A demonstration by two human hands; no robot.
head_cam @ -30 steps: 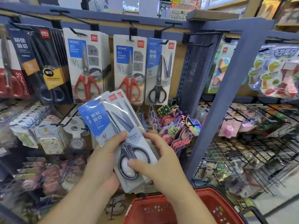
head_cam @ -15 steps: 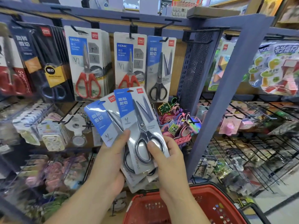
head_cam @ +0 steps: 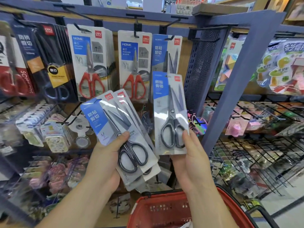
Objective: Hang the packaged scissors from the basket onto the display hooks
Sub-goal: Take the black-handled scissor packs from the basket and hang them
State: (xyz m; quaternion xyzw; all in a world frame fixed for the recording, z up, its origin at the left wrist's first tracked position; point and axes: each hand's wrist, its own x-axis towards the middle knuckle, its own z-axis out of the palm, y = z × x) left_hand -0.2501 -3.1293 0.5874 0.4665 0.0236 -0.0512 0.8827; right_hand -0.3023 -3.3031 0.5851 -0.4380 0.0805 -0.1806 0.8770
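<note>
Shop rack: blue-grey display rack (head_cam: 243, 63) fills my view, with black hooks (head_cam: 136, 27) along its top bar and red-handled scissors packs (head_cam: 89, 66) hanging at upper centre.
Hanging match: one blue-labelled pack (head_cam: 164, 51) hangs just right of the red-handled ones, its lower half covered by the pack I hold up.
Right hand: my right hand (head_cam: 192, 160), centre-right of the frame, pinches the bottom edge of a single pack (head_cam: 170, 102), thumb on the front, fingers behind.
Single pack: it stands upright. It is a white card with a blue panel of white characters on the left and a red logo at top right. Clear plastic covers dark blades and black-and-grey handle loops.
Left hand: my left hand (head_cam: 105, 162), at centre, grips a fan of packs (head_cam: 118, 122) of the same design, thumb pressed across the front near the scissors' pivot. The fan leans to the left; I cannot tell the exact count.
Basket: red basket (head_cam: 158, 209) sits at bottom centre, below both hands; I cannot make out its contents.
</note>
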